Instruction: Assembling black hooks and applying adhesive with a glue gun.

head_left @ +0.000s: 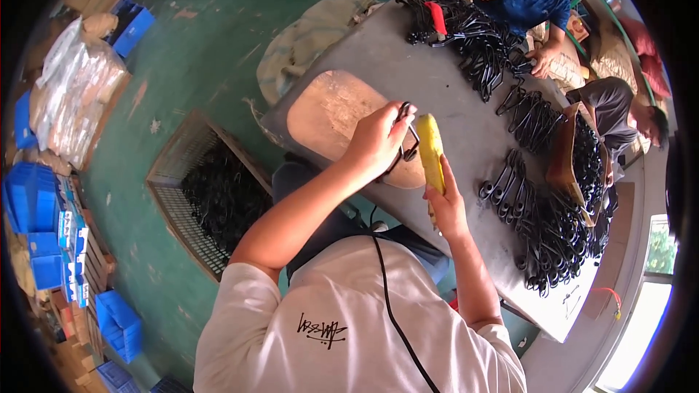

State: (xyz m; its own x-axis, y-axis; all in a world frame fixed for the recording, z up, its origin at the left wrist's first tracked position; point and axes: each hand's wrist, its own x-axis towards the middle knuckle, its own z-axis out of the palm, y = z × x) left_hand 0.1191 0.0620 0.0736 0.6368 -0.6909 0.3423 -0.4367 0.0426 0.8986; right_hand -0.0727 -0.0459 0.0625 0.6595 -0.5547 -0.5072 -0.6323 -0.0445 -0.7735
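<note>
My left hand (373,142) is closed on a bent black metal piece (409,151), shaped like a narrow loop or hook, and lifts it over the table's near edge. Close beside it on the right, my right hand (448,207) grips a long yellow bar-like tool (429,147), which stands nearly upright. The tool's exact kind does not show. Whether its side touches the black piece, I cannot tell. Beneath both hands lies a worn tan board (320,105) with rounded corners, on the grey table (415,84).
Many black hooked parts (557,236) are heaped on the table's right side, near a cardboard box (575,164) of more. A red-handled thing (435,18) rests on the far pile. A crate (171,175) of black parts stands on the floor at left. Two people sit across the table.
</note>
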